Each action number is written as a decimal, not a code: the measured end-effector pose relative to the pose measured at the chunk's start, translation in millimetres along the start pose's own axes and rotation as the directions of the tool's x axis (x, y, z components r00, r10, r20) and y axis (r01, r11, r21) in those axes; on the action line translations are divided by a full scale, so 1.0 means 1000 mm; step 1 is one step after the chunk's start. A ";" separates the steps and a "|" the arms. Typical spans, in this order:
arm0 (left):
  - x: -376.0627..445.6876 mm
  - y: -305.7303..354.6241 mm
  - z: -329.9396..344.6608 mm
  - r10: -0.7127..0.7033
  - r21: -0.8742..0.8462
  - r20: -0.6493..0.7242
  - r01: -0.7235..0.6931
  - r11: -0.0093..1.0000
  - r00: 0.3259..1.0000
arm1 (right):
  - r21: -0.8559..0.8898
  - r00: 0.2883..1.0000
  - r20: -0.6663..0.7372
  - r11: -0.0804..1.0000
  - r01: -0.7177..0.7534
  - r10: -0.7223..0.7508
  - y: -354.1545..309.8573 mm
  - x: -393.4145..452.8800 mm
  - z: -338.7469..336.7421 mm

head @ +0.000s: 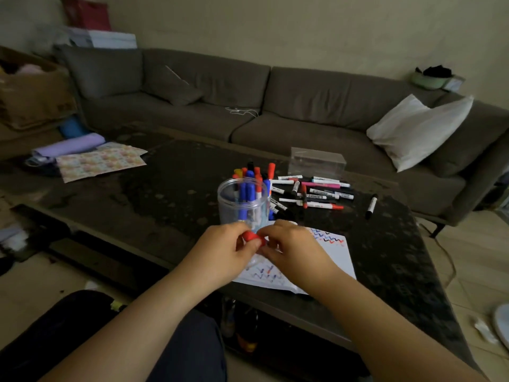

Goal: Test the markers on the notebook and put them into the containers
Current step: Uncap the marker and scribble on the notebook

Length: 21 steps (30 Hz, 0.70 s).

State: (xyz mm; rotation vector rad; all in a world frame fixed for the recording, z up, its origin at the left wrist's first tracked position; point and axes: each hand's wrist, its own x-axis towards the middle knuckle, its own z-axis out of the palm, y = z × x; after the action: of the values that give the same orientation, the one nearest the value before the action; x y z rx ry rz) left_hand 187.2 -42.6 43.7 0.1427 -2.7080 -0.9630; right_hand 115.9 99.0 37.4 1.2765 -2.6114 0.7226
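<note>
Red plastic shows between my two hands — it is the cap end of the marker [252, 236] I hold now. My left hand [224, 253] pinches the cap with thumb and curled fingers, and my right hand [292, 248] closes around the body, which is almost fully hidden under my fingers. I cannot tell if the cap is coming off or going on; I judge it is one of these two.

To do it well, I should pull or push straight along the marker, not bend it, and keep the tip away from my skin. Both hands are above the notebook [337, 257], so a short line is possible just below my right hand.

Of the marker I see only the bright red cap, small and round at the end. The notebook page under my hands is white and carries zigzag lines in red, blue and black, some beyond my right hand and some under my wrists.

Just beyond my left hand stands the clear jar [242, 201], open at the top, with blue and red markers upright inside. Farther, beyond my right hand, many markers [316, 193] lie in a loose pile — these wait for the test, I think.
</note>
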 end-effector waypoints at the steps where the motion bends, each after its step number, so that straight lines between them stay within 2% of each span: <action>1: 0.001 -0.005 -0.005 0.005 0.001 -0.040 -0.005 1.000 0.999 | 0.006 0.999 -0.035 1.000 -0.005 0.005 0.000 0.005 -0.002; 5: 0.008 -0.020 -0.022 0.006 0.078 -0.190 0.009 0.997 0.982 | 0.106 0.953 -0.256 0.985 -0.136 0.159 -0.002 0.022 -0.029; 7: 0.014 -0.024 -0.027 0.002 0.111 -0.217 0.023 0.994 0.976 | 0.221 0.889 -0.401 0.965 -0.143 0.224 -0.010 0.030 -0.046; 9: 0.020 -0.026 -0.028 0.018 0.130 -0.225 0.011 0.991 0.974 | 0.323 0.851 -0.451 0.938 -0.127 0.270 -0.017 0.040 -0.058; 11: 0.025 -0.025 -0.025 0.047 0.167 -0.212 -0.012 0.986 0.976 | 0.340 0.873 -0.388 0.927 -0.162 0.295 -0.019 0.053 -0.056; 13: 0.028 -0.024 -0.022 0.040 0.184 -0.180 -0.006 0.983 0.983 | 0.313 0.913 -0.267 0.923 -0.222 0.310 -0.015 0.066 -0.043; 16: 0.029 -0.023 -0.016 0.025 0.185 -0.171 0.007 0.983 0.985 | 0.170 0.947 -0.049 0.937 -0.305 0.317 -0.005 0.080 -0.021; 18: 0.027 -0.024 -0.012 0.051 0.196 -0.206 -0.010 0.981 0.977 | 0.038 0.944 0.065 0.944 -0.327 0.324 -0.001 0.084 -0.012; 21: 0.021 -0.026 -0.007 0.134 0.190 -0.282 -0.082 0.978 0.950 | 0.029 0.920 0.145 0.928 -0.371 0.363 0.002 0.085 -0.007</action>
State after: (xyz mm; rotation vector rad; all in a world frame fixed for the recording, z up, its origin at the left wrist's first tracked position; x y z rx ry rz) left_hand 168.6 -70.6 37.0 0.1548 -2.4912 -0.6145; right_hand 59.8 43.6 71.0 0.8796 -3.0072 0.7904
